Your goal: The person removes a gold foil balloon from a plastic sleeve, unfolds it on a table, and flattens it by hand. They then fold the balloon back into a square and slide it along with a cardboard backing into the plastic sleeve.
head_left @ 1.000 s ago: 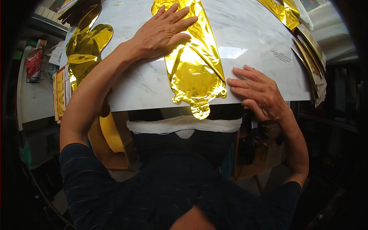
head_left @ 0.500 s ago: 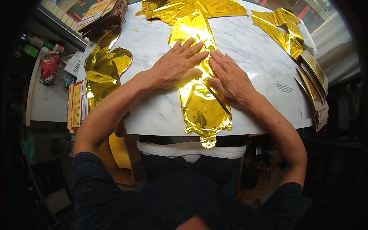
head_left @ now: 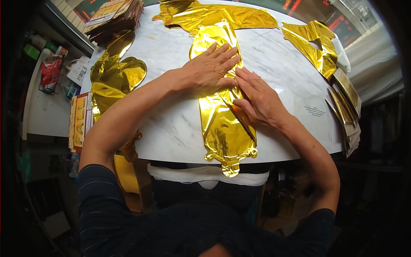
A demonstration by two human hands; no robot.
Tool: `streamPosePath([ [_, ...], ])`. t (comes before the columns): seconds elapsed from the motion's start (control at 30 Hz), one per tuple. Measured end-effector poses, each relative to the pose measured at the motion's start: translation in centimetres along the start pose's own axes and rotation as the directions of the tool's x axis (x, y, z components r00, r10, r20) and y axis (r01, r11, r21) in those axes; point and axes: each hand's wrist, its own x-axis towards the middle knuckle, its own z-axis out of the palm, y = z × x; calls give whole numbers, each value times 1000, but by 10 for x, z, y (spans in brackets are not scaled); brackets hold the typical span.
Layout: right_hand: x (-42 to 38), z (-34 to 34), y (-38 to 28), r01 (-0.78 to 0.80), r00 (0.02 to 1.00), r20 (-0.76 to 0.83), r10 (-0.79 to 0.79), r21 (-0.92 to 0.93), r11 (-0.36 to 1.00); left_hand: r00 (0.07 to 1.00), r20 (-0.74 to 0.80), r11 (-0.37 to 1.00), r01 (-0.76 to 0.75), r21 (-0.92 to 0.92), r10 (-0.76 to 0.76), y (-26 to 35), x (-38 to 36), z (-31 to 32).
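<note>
A flat gold foil balloon (head_left: 224,135) lies lengthwise on the white marbled table, its tabbed end hanging over the near edge. My left hand (head_left: 209,66) rests flat across its upper part with fingers spread. Along the balloon's right edge lies my right hand (head_left: 259,96), palm down, its fingers stretched out and the thumb apart. A diagonal crease or folded edge runs in the foil just below the right thumb. Both hands press on the foil without gripping it.
More gold foil balloons lie at the back (head_left: 231,17), on the left (head_left: 122,73) and at the far right (head_left: 314,47). Stacked cards (head_left: 113,19) stand at the back left, a "FALL" package (head_left: 79,124) at the left edge, and flat packets (head_left: 344,107) at the right edge.
My left hand has slid slightly up and to the right over the foil. My right hand stays nearly in place on the balloon's edge. The camera view has shifted a little.
</note>
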Motion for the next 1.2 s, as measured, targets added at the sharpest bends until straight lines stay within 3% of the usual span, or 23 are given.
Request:
streamPosePath([
  [0.07,12,-24,8,-127,992,45,119,283,951,1000,-9,1000,-8,-15,8,-3,0,1],
  [0.1,18,-31,10,-58,997,-47,62,90,994,1000,-10,1000,-4,-13,4,-4,-1,2],
  [0.17,33,-27,36,70,994,-78,-74,-58,996,999,-29,999,-22,-29,21,-3,0,1],
  [0.3,59,-8,72,88,995,62,-84,-68,994,999,-44,999,-9,-50,7,-2,-1,2],
  [0.53,106,-2,114,146,989,61,-135,-278,949,998,-60,999,-10,-38,8,-2,0,3],
  [0.67,143,0,129,117,993,44,-109,-290,950,994,-111,999,-21,-40,17,-4,0,11],
  [0.77,158,-10,127,96,991,126,-52,-375,922,997,-78,999,-6,-47,2,-3,0,7],
  [0.8,156,-14,126,93,991,120,-50,-381,920,996,-85,999,-15,-41,12,-3,-1,6],
  [0.87,144,-17,119,79,995,-46,-86,-147,986,997,-77,999,-16,-45,12,-3,1,2],
  [0.9,133,-17,115,88,995,-45,-94,-126,988,998,-60,999,-10,-49,7,-2,0,2],
  [1.0,83,-15,87,102,982,163,-93,-43,994,992,-124,999,-30,-45,24,-3,-1,8],
  [1.2,14,-22,56,13,995,100,0,-125,992,998,-62,1000,-4,-22,3,-3,-3,5],
])
